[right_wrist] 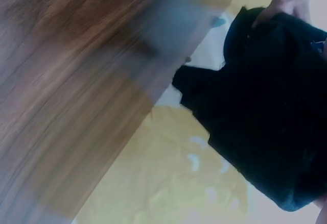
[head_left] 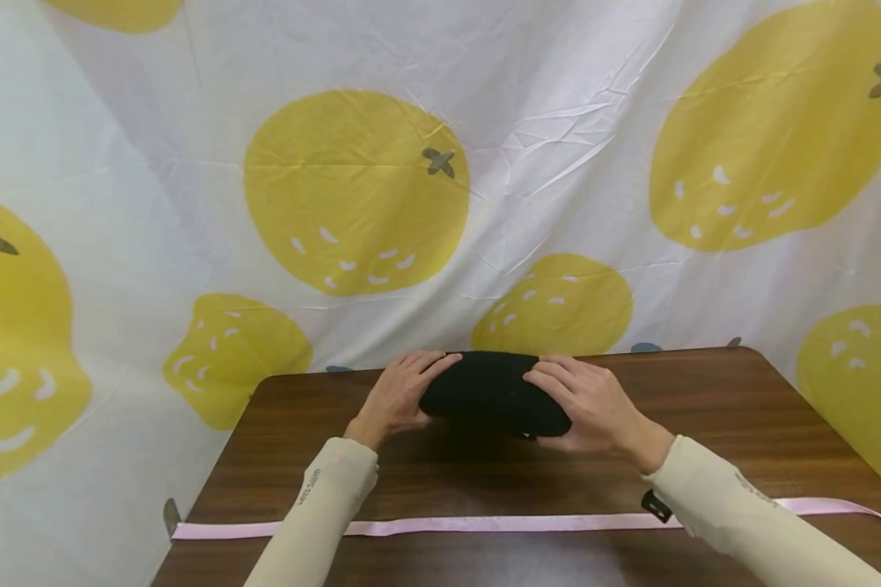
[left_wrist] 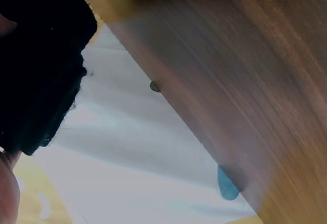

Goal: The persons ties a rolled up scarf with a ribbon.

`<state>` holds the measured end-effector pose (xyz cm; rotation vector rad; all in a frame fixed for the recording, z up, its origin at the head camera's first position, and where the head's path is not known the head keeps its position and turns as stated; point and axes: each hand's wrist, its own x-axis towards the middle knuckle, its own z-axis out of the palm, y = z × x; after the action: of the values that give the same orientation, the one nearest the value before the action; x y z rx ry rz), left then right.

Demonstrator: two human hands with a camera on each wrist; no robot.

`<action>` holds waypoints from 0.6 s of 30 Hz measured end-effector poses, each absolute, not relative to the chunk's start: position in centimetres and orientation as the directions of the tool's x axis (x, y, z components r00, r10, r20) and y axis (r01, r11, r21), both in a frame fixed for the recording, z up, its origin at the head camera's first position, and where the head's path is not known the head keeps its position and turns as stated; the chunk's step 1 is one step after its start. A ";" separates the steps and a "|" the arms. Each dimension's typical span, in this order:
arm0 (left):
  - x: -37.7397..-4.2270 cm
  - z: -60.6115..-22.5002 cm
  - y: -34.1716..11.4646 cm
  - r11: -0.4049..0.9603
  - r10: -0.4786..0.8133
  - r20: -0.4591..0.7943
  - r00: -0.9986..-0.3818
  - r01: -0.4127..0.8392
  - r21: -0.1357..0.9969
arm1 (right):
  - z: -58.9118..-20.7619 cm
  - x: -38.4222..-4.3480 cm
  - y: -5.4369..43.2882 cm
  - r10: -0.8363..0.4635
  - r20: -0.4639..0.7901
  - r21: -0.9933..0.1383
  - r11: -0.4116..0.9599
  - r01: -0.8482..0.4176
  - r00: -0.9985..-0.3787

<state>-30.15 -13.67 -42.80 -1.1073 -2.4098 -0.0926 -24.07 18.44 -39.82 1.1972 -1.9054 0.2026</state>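
Observation:
A black cloth bundle (head_left: 492, 393) is held up over the far part of the table by both hands. My left hand (head_left: 402, 390) grips its left end, thumb below and fingers over the top. At the other end my right hand (head_left: 591, 401) holds it the same way. Layered, fuzzy edges of the folded black cloth (left_wrist: 41, 71) show in the left wrist view. In the right wrist view the cloth (right_wrist: 271, 112) hangs with stepped folds, and fingers press on its upper edge. The palms are hidden.
The brown wooden table (head_left: 279, 456) has a pink ribbon (head_left: 484, 523) stretched across its near part, passing under both forearms. Behind and beside the table hangs a white curtain (head_left: 558, 122) printed with yellow lemons. A small black piece (head_left: 657, 505) sits under the right sleeve.

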 end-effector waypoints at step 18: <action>-30.2 -43.2 -14.2 0.666 0.679 0.537 -0.501 0.728 -0.164 | -39.6 -21.9 16.9 -0.626 0.764 0.251 0.508 -0.824 -0.153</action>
<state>-30.16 -14.19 -43.20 -1.0836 -2.3073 -0.1119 -21.87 16.91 -39.64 1.2017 -1.8680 0.2821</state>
